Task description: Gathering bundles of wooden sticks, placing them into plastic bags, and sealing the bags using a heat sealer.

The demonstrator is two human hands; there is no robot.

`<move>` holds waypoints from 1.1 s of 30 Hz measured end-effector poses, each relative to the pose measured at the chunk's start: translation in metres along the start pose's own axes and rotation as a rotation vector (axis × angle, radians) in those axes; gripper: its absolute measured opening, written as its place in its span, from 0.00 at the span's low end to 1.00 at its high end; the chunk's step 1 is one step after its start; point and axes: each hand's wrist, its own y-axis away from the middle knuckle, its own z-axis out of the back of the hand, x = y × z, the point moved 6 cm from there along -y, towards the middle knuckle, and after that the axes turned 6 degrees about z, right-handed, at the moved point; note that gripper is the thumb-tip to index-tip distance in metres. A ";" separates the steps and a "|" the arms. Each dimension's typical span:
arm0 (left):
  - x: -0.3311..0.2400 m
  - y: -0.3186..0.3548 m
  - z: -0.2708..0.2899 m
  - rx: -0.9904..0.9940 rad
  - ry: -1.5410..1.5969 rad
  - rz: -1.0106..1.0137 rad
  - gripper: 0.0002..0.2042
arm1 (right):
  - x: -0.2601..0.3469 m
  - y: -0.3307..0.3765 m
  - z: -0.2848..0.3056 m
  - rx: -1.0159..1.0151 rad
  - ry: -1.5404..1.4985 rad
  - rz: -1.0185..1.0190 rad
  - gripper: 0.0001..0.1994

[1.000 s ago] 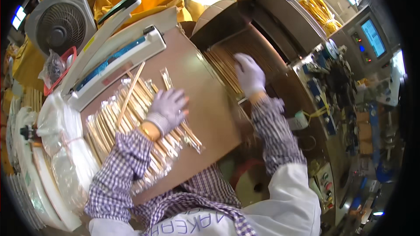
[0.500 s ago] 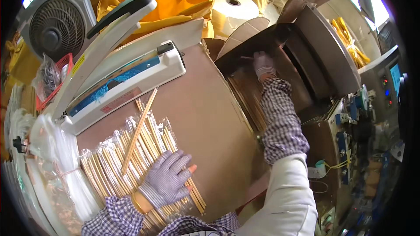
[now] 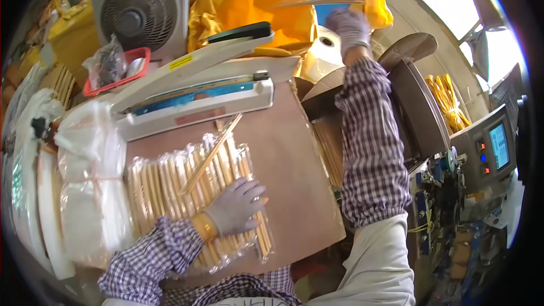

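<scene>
My left hand (image 3: 234, 207), in a grey glove with bare fingertips, lies flat with its fingers spread on a row of chopsticks in clear wrappers (image 3: 164, 184). A bare pair of chopsticks (image 3: 212, 156) rests slantwise across that row. At the upper right, my right hand (image 3: 348, 27), gloved alike, is raised in front of the white roll (image 3: 324, 45). Thin blurred chopsticks (image 3: 306, 3) show just above its fingers, beside the orange-yellow bag (image 3: 255, 8). Motion smears these fingers, so whether they grip the chopsticks is unclear. More chopsticks (image 3: 328, 144) lie in the dark bin under my right forearm.
A white bar sealer (image 3: 209, 105) with its arm raised stands behind the wrapped row. Left of the row is a bundle of clear plastic bags (image 3: 93, 192). A fan (image 3: 139, 14) and a red basket (image 3: 122, 71) stand at the back left; a machine with a screen (image 3: 498, 144) is at right.
My right hand has come up out of the dark bin toward the bag and roll at the back. My left hand stays on the wrapped chopsticks. The whole view has shifted.
</scene>
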 end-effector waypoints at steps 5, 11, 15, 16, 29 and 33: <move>-0.025 0.039 0.043 -0.186 0.163 0.081 0.20 | -0.034 0.135 -0.054 0.424 0.595 0.264 0.10; -0.029 0.148 0.081 -0.534 0.219 0.352 0.18 | -0.060 0.309 -0.112 1.170 1.148 0.514 0.20; -0.015 0.204 0.084 -0.646 0.176 0.636 0.19 | -0.056 0.306 -0.117 1.177 1.332 0.726 0.11; -0.011 0.212 0.079 -0.649 0.175 0.640 0.19 | -0.046 0.299 -0.115 1.097 1.339 0.773 0.10; 0.085 0.197 0.044 -0.239 0.275 1.591 0.39 | 0.037 0.383 -0.085 0.883 1.054 0.026 0.18; 0.098 0.201 0.055 -0.337 0.179 1.565 0.33 | 0.062 0.414 -0.128 1.040 0.895 0.068 0.16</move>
